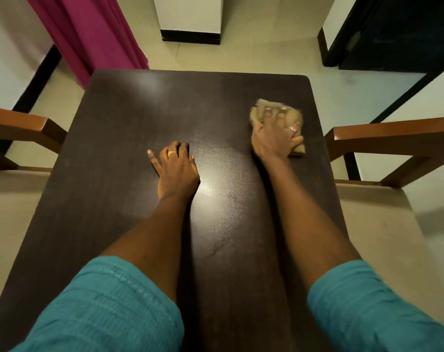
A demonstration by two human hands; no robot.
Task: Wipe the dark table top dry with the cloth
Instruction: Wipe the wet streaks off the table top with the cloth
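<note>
- the dark brown rectangular wooden tabletop (129, 128) fills most of the view; a glossy streak down its middle, between the two forearms, looks to me like a film of damp not yet taken up.
- two brown wooden chair arms (383, 134) flank it, one each side, with a magenta curtain (94, 34) hanging beyond the far left corner.
- the left hand (176, 165) lies flat and spread on the tabletop near the centre, a gold ring on one finger, nothing under it; it seems only to brace.
- the right hand (275, 139) presses down near the right edge, its grip closed loosely over the cloth, fingers splayed across the top and blurred.
- the crumpled beige cloth (261, 110) sits bunched under that palm, touching the tabletop, folds spilling out beyond the fingertips and beside the thumb.
- i judge the cloth light, soft and limp, apt to slide and bunch; best held as a wad under a flat palm.
- no brand, label or writing can be read anywhere.
</note>
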